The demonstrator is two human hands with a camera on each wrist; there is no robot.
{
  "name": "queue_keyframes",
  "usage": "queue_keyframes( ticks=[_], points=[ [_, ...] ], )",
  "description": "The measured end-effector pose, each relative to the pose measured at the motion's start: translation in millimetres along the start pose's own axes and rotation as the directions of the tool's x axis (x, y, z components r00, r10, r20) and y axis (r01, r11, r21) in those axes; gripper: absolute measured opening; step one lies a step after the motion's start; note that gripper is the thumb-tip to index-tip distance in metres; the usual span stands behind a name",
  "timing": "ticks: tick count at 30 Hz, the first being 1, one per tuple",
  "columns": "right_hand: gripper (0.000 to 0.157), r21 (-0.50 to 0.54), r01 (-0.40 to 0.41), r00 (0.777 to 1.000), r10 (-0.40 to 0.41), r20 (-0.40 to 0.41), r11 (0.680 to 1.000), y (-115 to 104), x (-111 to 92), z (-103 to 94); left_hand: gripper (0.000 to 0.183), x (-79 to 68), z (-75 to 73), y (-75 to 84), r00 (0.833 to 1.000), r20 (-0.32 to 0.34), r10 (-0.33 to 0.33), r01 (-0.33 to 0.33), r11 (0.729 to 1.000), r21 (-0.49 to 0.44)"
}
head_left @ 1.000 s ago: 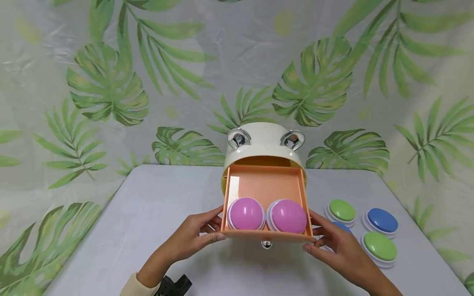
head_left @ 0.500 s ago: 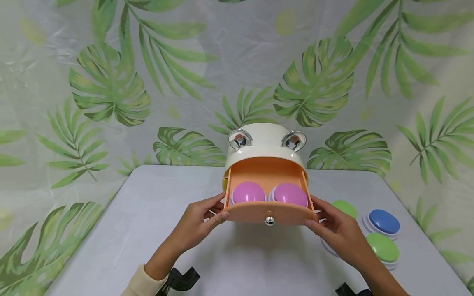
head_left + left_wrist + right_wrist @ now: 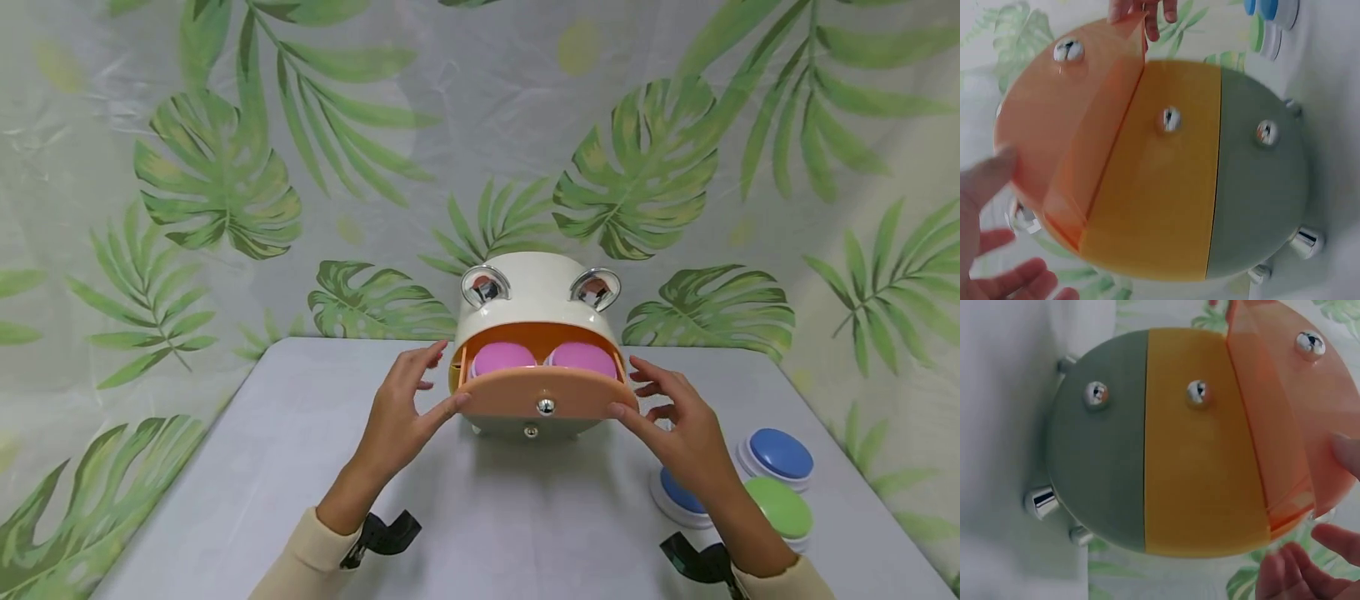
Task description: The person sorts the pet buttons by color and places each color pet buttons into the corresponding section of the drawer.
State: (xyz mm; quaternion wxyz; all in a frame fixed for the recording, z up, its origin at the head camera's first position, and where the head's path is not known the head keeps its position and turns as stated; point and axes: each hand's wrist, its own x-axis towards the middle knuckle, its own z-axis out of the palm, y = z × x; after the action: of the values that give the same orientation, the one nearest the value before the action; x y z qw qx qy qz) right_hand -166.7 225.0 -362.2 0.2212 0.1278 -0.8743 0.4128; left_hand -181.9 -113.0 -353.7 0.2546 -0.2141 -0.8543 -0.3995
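A cream cabinet with two shiny, frog-like eyes stands on the table, its orange top drawer partly out. Inside that drawer sit two pink domed pieces with white rims, a left pink dome and a right pink dome. My left hand rests its thumb on the left end of the drawer front, fingers spread off the side. At the other end, the thumb of my right hand presses the front the same way. Below, the yellow drawer and the grey-green drawer are closed, each with a silver knob.
Right of the cabinet, a blue dome and a green dome lie on the white table. Another blue dome is partly behind my right hand. A leaf-print cloth hangs behind the table.
The orange drawer has slid far into the cabinet, away from me, carrying the pink domes. Both hands moved forward with it, and their fingers came off the drawer sides, leaving thumbs on the front.
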Motion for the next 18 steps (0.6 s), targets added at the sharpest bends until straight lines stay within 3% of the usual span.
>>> queue_keyframes(
  ticks=[3,9,14,18],
  points=[
    [0.066,0.009,-0.01,1.0,0.01,0.0,1.0,4.2,9.0,3.2,0.072,11.1,2.3,-11.4,0.999,0.046,0.002,0.001,0.999,-0.046],
    [0.065,0.057,-0.031,0.999,0.03,0.017,0.998,12.5,29.0,11.5,0.069,31.2,11.1,-29.8,0.992,0.117,-0.052,0.067,0.99,-0.128],
    [0.055,0.106,-0.04,0.999,0.042,-0.011,0.994,16.8,40.0,19.1,0.052,38.9,20.0,-36.1,0.99,0.126,-0.058,0.091,0.958,-0.273],
    [0.049,0.123,-0.062,0.995,0.071,-0.066,0.991,16.9,44.8,22.1,0.045,40.7,28.1,-37.3,0.994,0.076,-0.073,0.097,0.923,-0.371]
  ],
)
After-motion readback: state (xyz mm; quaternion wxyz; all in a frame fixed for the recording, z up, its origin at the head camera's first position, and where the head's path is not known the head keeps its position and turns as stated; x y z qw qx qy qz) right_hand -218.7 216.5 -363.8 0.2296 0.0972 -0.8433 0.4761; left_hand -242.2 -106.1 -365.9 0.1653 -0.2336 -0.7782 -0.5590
